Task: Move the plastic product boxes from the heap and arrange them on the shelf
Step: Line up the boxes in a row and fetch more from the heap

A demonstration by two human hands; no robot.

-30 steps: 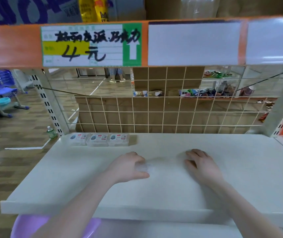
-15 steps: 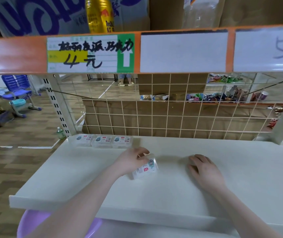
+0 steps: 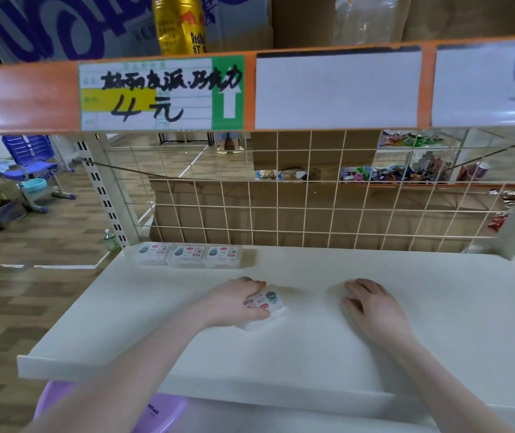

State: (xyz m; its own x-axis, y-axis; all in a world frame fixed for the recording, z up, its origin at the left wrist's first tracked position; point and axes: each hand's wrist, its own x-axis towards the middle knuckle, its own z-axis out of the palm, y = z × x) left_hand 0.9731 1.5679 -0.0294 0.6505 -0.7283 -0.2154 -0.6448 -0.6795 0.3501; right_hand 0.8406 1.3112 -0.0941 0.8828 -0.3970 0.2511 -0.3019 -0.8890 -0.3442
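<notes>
A clear plastic product box (image 3: 266, 305) is gripped by the left hand (image 3: 234, 303), thumb on the near side and fingers curled over the far side, so the left grip is clenched around the box. The box is tilted, printed label up, on or just above the white shelf (image 3: 281, 348); contact with the shelf cannot be confirmed. It is judged to be on its way to the row at the back left.

3 boxes (image 3: 187, 255) are already lined up side by side along the back edge, against the wire grid (image 3: 312, 207), labels up and edges touching. A row is evidently being built left to right, so the open spot just right of the third box is the likely target (a judgement only).

The right hand (image 3: 372, 306) is laid palm down on the shelf, well apart from the held box, fingers loosely bent. Nothing is seen in it, so the right grip reads as released; it is probably placed there for support.

Hidden or unclear:
- The heap is not in view. A purple tub (image 3: 162, 410) is cut off below the shelf edge; its contents cannot be seen.
- Label print on the boxes is too small to read.
- The underside of the held box is covered by the hand.
- The right palm hides the shelf patch beneath it.
</notes>
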